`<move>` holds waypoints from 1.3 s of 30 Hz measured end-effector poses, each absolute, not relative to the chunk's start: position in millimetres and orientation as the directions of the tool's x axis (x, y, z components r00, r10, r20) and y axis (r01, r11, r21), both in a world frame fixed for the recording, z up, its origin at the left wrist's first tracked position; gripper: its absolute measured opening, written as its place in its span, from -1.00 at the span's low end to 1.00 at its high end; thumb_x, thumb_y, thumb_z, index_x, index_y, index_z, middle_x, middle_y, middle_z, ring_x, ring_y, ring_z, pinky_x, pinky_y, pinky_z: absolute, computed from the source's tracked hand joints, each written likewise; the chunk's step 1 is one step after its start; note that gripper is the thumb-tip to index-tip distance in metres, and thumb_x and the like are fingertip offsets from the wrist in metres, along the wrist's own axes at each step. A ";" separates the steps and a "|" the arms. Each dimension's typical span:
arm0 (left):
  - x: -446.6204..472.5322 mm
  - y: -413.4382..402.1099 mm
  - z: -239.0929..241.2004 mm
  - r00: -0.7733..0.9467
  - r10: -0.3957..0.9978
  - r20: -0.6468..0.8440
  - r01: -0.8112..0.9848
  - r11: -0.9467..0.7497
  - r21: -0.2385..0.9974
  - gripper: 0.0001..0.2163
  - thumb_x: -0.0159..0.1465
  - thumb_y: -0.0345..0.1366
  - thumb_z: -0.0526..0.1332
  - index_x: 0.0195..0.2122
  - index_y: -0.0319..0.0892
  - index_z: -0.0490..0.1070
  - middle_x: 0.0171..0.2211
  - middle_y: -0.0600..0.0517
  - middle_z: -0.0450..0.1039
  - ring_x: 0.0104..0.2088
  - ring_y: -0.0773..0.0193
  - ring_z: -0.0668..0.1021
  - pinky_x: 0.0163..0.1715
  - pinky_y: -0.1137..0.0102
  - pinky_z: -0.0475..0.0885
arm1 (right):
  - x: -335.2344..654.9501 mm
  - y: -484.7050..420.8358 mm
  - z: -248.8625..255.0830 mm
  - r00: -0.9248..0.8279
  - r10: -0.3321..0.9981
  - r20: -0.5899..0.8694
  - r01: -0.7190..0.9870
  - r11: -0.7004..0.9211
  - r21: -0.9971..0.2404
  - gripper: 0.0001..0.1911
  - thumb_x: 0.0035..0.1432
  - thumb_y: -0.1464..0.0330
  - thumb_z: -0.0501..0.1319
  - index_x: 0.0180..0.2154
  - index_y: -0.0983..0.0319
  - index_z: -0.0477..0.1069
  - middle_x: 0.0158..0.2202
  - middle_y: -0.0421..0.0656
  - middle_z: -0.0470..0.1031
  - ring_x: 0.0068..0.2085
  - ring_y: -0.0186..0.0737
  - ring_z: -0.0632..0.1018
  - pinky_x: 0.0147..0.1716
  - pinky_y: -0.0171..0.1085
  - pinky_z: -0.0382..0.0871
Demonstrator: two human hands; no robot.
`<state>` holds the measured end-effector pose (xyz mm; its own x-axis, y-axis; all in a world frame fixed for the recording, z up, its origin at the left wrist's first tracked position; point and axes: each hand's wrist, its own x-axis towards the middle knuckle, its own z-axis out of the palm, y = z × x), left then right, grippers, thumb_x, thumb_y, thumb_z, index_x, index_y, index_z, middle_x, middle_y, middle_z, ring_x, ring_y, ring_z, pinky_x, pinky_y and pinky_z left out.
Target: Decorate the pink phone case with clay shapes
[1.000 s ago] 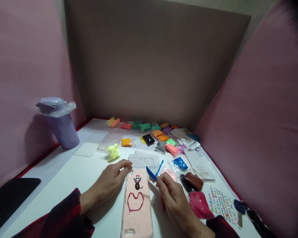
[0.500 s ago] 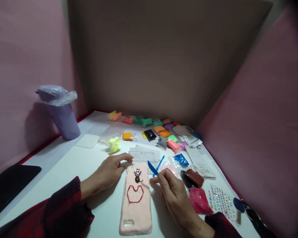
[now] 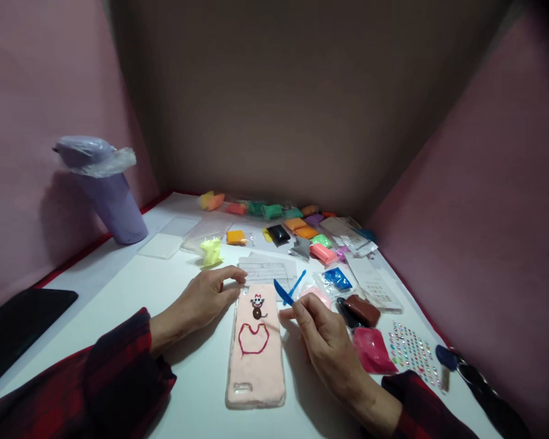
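A phone case (image 3: 257, 375) covered in pale pink clay lies upright in front of me. Near its top sits a small brown clay figure (image 3: 257, 310) with a pink bow, and below it a dark pink clay outline (image 3: 253, 339). My left hand (image 3: 210, 299) rests by the case's upper left corner, its fingers bent and apart, with nothing held. Pinched between the thumb and fingers of my right hand (image 3: 322, 332) is a blue plastic clay knife (image 3: 282, 292), its blade pointing up and left. Another blue tool (image 3: 297, 283) lies just behind it.
Several bagged clay pieces, such as a yellow one (image 3: 211, 252) and a dark pink one (image 3: 374, 350), spread across the back and right. A gem sticker sheet (image 3: 414, 353) lies at right. A purple tumbler (image 3: 112, 204) stands back left; a black object (image 3: 27, 329) lies nearer.
The whole scene sits slightly higher in the picture, as the head view has dipped. Both hands keep nearly the same pose, and the knife stays in my right hand.
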<state>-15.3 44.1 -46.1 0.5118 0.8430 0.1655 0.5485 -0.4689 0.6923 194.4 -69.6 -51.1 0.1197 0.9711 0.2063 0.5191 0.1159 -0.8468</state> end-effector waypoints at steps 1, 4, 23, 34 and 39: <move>-15.3 44.2 -46.6 0.511 0.844 0.165 0.551 -0.469 0.690 -0.81 0.18 -0.33 0.18 -0.20 -0.11 0.51 -0.18 -0.01 0.58 -0.28 0.17 0.55 -0.22 0.26 0.37 | 194.5 -70.0 -50.9 0.122 0.971 0.204 0.520 0.113 -0.847 -0.64 0.36 0.17 0.00 -0.45 0.21 0.24 -0.43 -0.18 0.47 -0.43 -0.28 0.40 -0.44 -0.31 0.18; -14.8 44.3 -48.0 0.508 0.844 0.173 0.549 -0.472 0.690 -0.81 0.22 -0.27 0.17 -0.20 -0.11 0.51 -0.18 -0.01 0.58 -0.28 0.16 0.55 -0.21 0.25 0.38 | 195.0 -71.2 -50.8 0.122 0.969 0.213 0.528 0.118 -0.841 -0.65 0.36 0.18 0.01 -0.44 0.21 0.26 -0.45 -0.21 0.45 -0.45 -0.30 0.39 -0.46 -0.31 0.17; -14.0 39.2 -41.9 0.474 0.848 0.239 0.521 -0.489 0.700 -0.85 0.21 -0.28 0.16 -0.30 -0.13 0.52 -0.25 0.01 0.59 -0.25 0.17 0.56 -0.23 0.28 0.41 | 197.1 -74.1 -58.8 0.247 0.911 0.331 0.293 0.255 -0.921 -0.73 0.35 0.20 0.09 -0.32 0.22 0.38 -0.45 -0.22 0.48 -0.62 -0.41 0.34 -0.61 -0.35 0.23; -12.6 33.9 -38.4 0.302 0.900 0.315 0.467 -0.427 0.774 -0.78 0.22 -0.20 0.18 -0.53 -0.14 0.30 -0.66 0.18 0.25 -0.62 0.37 0.30 -0.58 0.43 0.22 | 197.5 -77.0 -57.9 0.271 0.875 0.401 0.260 0.335 -0.906 -0.77 0.36 0.26 0.10 -0.35 0.21 0.34 -0.50 -0.25 0.43 -0.60 -0.43 0.37 -0.60 -0.37 0.24; -9.6 30.3 -38.2 0.279 0.895 0.348 0.430 -0.441 0.788 -0.80 0.22 -0.28 0.16 -0.54 -0.14 0.24 -0.56 0.15 0.26 -0.51 0.35 0.32 -0.47 0.41 0.24 | 198.6 -76.2 -60.4 0.237 0.885 0.402 0.274 0.336 -0.901 -0.80 0.35 0.27 0.11 -0.32 0.21 0.37 -0.50 -0.26 0.43 -0.61 -0.42 0.38 -0.62 -0.38 0.24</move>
<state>-9.6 30.3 -38.2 0.2786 0.8950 0.3484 0.4301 -0.4406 0.7879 198.6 -76.2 -60.4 0.2372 0.8845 0.4017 0.2742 0.3357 -0.9012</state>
